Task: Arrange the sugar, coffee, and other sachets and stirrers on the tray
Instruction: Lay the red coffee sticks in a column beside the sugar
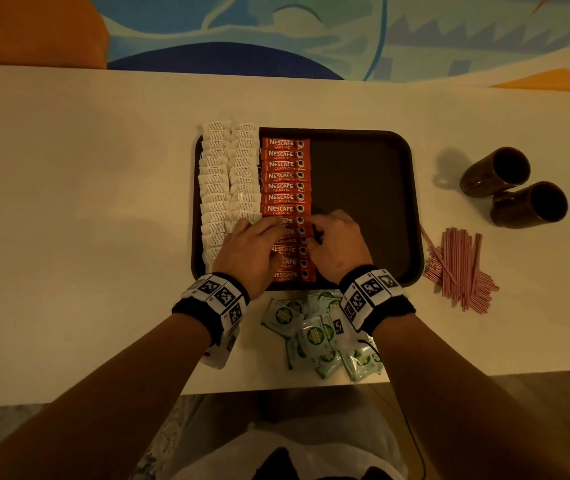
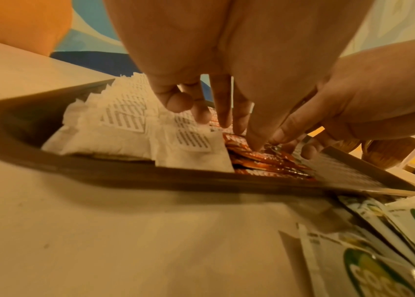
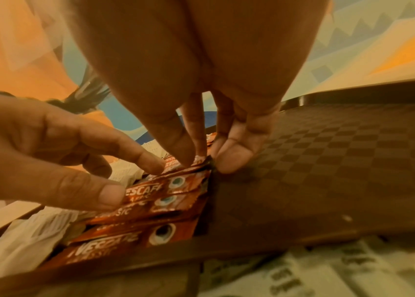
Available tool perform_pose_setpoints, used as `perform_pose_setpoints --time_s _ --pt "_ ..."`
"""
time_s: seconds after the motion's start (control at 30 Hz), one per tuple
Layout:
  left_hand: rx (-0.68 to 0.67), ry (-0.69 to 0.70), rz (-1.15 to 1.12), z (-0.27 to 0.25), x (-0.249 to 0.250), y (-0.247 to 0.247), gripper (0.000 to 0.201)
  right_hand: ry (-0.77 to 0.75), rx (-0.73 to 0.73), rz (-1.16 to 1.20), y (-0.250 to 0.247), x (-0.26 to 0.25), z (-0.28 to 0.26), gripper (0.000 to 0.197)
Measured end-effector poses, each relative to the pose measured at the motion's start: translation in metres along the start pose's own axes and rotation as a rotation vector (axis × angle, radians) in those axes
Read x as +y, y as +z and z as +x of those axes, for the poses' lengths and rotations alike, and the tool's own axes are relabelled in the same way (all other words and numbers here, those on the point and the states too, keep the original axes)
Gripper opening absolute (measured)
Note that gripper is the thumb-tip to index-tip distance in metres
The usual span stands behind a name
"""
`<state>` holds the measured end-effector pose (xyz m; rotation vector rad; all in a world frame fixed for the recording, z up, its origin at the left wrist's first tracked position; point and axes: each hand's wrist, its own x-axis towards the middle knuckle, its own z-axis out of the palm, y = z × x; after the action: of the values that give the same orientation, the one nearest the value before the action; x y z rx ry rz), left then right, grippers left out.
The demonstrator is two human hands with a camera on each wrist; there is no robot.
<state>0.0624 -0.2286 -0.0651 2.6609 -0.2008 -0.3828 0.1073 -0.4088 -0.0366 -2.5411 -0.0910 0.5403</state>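
A: Tray? 
B: Dark brown tray [image 1: 363, 188], rounded corners, checkered floor, flat on the table; right half bare.

A: Sachets on it? 
B: White sugar sachets [image 1: 228, 178], two overlapping columns along the 9 o'clock side, top ones poking past the 12 o'clock rim. Just beside them, one column of red coffee sachets [image 1: 285, 176], shingled, labels up, running 12 to 6.

A: Off the tray? 
B: Green-and-white sachets [image 1: 318, 336] in a loose pile at 6 o'clock, touching the tray's rim. Pink stirrers [image 1: 460, 268] in a messy heap at about 4 o'clock, just beside the tray.
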Motion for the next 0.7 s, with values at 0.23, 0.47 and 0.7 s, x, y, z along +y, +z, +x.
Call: perform_pose_setpoints --time_s 0.23,0.47,0.7 --pt "0.018 -0.027 0.016 0.0 -0.004 -0.001 0.052 0.116 -0.013 0.058 -0.003 0.0 0.0 0.026" --pt "-0.002 -0.032 0.026 -0.001 0.0 -0.001 0.051 0.139 -0.024 0.086 -0.006 -0.001 0.003 0.029" --pt "0.002 -0.023 0.01 -0.001 0.004 -0.001 0.051 0.177 0.0 0.076 -0.007 0.007 0.01 0.039"
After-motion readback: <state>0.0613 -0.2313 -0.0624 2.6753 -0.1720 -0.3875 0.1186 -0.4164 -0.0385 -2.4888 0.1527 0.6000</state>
